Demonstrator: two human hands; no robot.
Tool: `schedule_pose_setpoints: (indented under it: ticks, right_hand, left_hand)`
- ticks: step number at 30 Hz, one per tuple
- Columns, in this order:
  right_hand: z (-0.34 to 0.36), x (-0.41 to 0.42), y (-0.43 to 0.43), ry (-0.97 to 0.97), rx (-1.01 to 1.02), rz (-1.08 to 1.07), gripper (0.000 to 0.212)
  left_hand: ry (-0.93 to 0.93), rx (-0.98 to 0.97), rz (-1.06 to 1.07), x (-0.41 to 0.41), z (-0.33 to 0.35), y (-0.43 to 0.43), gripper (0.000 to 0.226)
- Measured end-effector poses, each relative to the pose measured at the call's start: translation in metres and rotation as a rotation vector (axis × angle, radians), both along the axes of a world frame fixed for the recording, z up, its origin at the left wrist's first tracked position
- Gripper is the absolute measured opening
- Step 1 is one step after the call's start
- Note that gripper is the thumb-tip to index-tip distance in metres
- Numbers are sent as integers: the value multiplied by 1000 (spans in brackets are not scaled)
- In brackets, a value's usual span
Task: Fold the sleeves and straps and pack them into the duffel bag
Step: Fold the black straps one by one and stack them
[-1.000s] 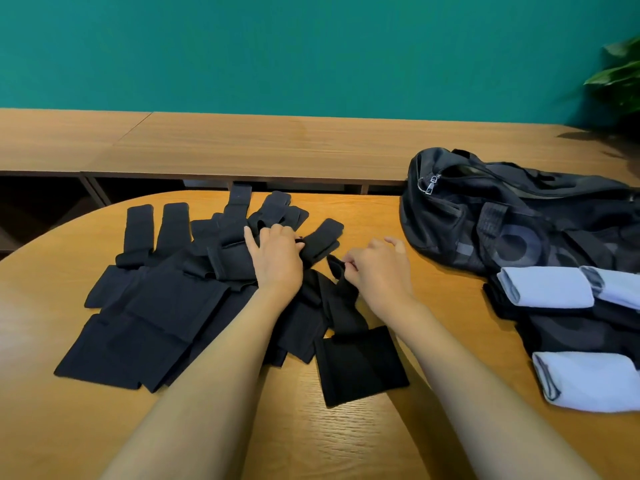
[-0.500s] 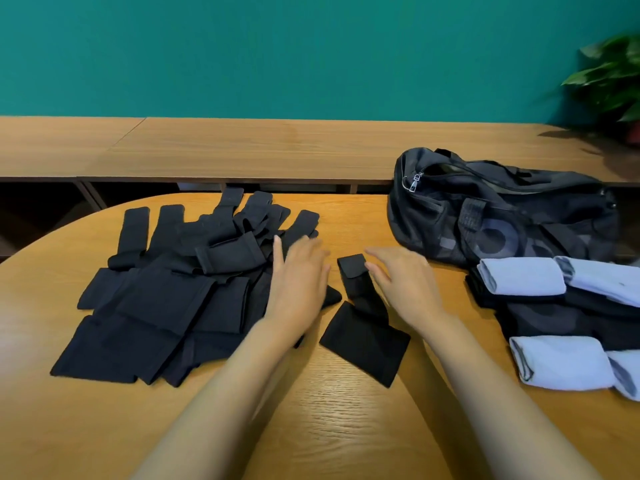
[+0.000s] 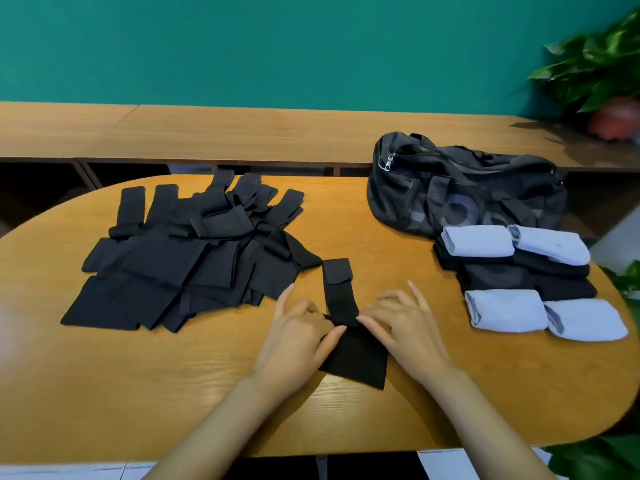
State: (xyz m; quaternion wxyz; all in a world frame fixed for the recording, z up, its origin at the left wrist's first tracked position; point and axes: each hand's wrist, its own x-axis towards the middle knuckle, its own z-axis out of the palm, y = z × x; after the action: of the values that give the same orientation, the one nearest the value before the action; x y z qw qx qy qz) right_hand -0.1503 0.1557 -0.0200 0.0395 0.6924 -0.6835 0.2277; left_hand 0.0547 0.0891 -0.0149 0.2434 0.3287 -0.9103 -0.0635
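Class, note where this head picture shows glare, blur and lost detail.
Head view: pale glare on the table far left; the plant top right is smeared; the black pile loses detail; left hand and right hand, pinching the strap, look sharp.

Office-like room: teal wall (image 3: 277, 43), long wooden benches (image 3: 242, 133), oval table (image 3: 104, 393), potted plant (image 3: 602, 74).
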Motion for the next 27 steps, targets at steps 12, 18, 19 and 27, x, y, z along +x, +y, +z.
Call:
schedule_pose_setpoints:
  ticks: [12, 18, 19, 27]
  right_hand:
    - [23, -17, -90, -38, 243, 177, 28]
    - [8, -27, -103, 99, 128, 205, 12]
    - [7, -27, -102, 115, 75, 199, 9]
    - [24, -12, -81, 38, -299, 219, 22]
  left_hand:
    - [0, 228, 170, -19, 10, -48, 21]
    - [-3, 263, 260, -28, 6, -60, 24]
    - [15, 271, 285, -30, 7, -61, 26]
    - [428, 882, 381, -48, 12, -73, 56]
